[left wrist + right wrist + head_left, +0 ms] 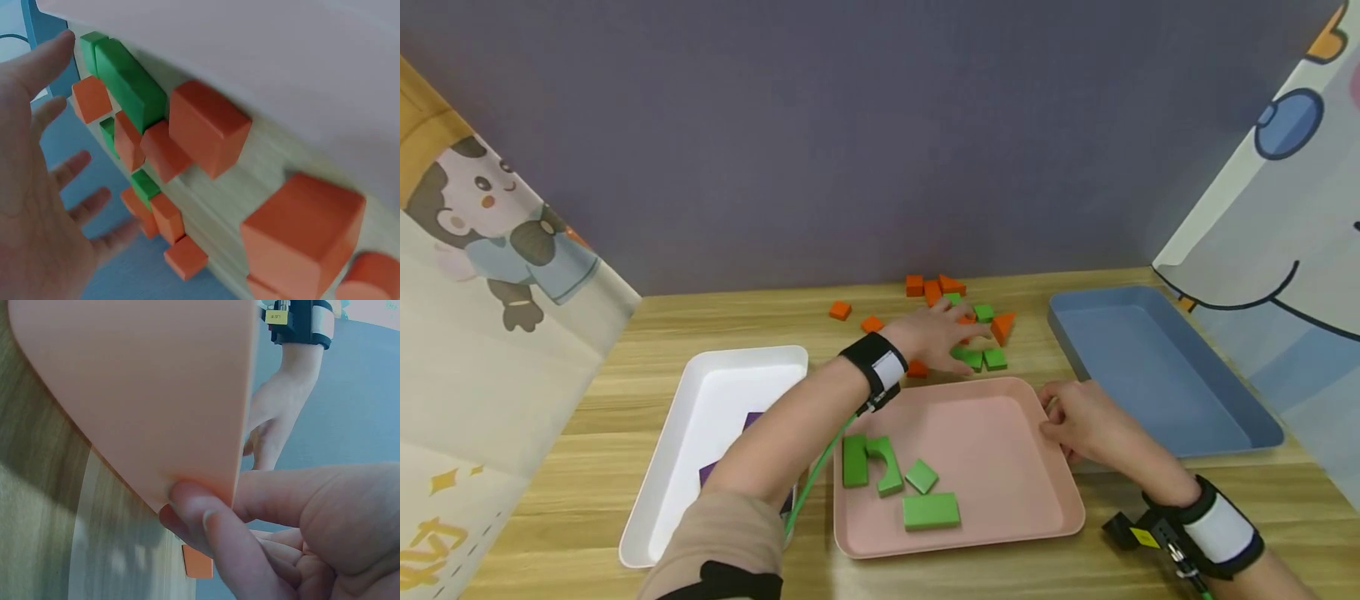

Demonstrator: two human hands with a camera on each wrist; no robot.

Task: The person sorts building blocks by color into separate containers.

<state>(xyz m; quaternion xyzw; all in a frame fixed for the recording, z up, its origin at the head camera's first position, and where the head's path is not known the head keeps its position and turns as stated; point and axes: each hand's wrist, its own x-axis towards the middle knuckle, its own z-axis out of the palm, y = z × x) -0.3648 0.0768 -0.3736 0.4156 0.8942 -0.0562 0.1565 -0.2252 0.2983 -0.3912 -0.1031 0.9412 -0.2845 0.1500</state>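
Observation:
My left hand (pixel 934 335) reaches over a group of loose blocks behind the pink tray (pixel 985 450), its fingers spread. In the left wrist view, the left hand (pixel 44 169) has nothing in its grasp; green blocks, such as a long green block (pixel 131 84), and orange blocks lie beside it. My right hand (pixel 1093 425) pinches the right rim of the pink tray; the right wrist view shows its thumb and fingers on the tray wall (pixel 144 394). Inside the tray lie a green arch (pixel 887 468), a green rectangular block (pixel 931 512) and other green blocks.
On the left stands a white tray (pixel 700 392) with purple pieces, partly hidden by my left arm. A blue tray (pixel 1157 358) is on the right. Orange blocks, including an orange triangle (pixel 1003 327), lie near the grey back wall (pixel 880 167).

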